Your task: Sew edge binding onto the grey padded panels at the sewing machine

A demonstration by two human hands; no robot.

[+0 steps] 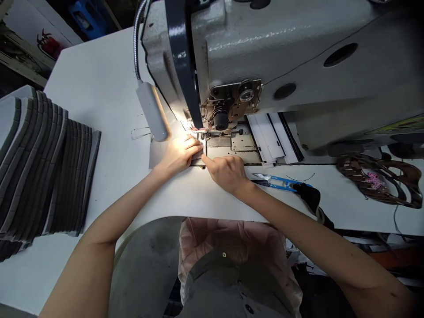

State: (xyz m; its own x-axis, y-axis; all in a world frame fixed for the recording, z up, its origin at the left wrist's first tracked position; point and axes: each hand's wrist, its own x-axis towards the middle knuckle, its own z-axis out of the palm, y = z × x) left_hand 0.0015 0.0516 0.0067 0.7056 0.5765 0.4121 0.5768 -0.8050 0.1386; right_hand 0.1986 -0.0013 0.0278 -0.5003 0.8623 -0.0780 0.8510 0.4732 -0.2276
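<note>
White tabletop (99,79) fills most of what I get from the head camera, curving in at the person's waist. Nearest to me are a dark grey garment (218,282) with buttons and pink cloth (195,238) around it. Past the table's edge, the right hand (228,172) has its index finger stretched out to the strip of grey fabric (157,152) under the needle area, its other fingers curled in; I cannot tell whether they hold anything. Beside it, the left hand (182,152) lies on that fabric, fingers close together and pressing down, thumb near the index finger; whether they pinch an edge, I cannot tell.

To the right I see blue-handled snips (281,182), their handle end against a black cloth (308,194), and farther right a brown openwork item (374,176) with a pink decoration. Grey, dark-edged pieces (43,163) stand stacked at left. Beyond the hands are the sewing machine (232,48), white strips (268,137) lying on its bed, and a lit lamp (150,110) on a flexible neck. Farthest off, I make out a blue plastic object (89,17) and something red (49,44).
</note>
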